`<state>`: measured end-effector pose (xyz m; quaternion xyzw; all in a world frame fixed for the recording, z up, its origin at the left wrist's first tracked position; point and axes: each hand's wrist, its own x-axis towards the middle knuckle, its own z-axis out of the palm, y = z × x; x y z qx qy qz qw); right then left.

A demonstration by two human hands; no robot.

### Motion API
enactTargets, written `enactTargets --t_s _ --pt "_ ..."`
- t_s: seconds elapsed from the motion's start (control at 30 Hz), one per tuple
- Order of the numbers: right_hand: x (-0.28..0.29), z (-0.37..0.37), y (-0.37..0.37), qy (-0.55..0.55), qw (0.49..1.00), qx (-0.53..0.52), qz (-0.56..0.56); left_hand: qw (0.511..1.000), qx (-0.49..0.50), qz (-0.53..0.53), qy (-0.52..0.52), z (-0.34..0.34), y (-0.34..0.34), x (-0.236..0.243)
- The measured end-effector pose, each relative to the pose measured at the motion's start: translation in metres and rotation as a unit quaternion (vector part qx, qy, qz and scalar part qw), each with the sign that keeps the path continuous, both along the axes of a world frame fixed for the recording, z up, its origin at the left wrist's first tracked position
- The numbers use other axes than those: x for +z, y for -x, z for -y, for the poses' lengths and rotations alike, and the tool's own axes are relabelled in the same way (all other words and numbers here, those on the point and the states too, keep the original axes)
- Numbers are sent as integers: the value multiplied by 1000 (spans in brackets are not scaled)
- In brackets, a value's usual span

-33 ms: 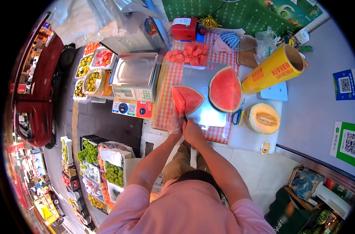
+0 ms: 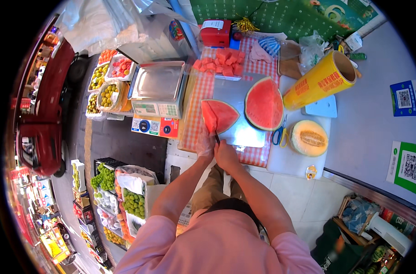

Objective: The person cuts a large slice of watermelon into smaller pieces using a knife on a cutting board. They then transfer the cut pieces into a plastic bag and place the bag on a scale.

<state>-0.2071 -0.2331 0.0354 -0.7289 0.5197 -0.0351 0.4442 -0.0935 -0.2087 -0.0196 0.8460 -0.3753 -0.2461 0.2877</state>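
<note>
My right hand, fingers closed round knife; left hand against watermelon wedge at twelve o'clock, grip unclear; slicing apparently in hand, next wanting steady bracing.

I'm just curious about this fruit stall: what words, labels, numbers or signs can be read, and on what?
I won't copy print, but it stands here:
Yellow roll: large red characters.
Green calendar: one big numeral; rows of small print, mostly too small to read.
Green sign: white characters, square code.
Blue sign: square code; lettering too small.
Scale: keypad markings, too small.
</note>
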Motion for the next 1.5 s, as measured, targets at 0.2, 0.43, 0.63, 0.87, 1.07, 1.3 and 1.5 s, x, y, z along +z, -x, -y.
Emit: enactTargets --t_s 0.2,0.43,0.63,0.87,1.07,1.3,1.5 --pt "69 -14 82 -69 982 164 -68 995 28 -63 73 4 5 6" --pt "81 30 81 -21 1000 3 -18 985 52 -161 28 15 12 33" --pt "22 52 41 -20 1000 3 8 988 36 -130 72 3 9 13" --pt "-17 25 28 -18 999 5 33 997 26 -74 12 12 14 34" --pt "46 8 123 -84 992 95 6 995 3 46 89 8 7 9" --pt "36 60 111 -71 993 -28 85 991 32 -110 73 7 2 -10" --pt "0 68 97 -80 988 -34 125 995 36 -83 43 12 11 17"
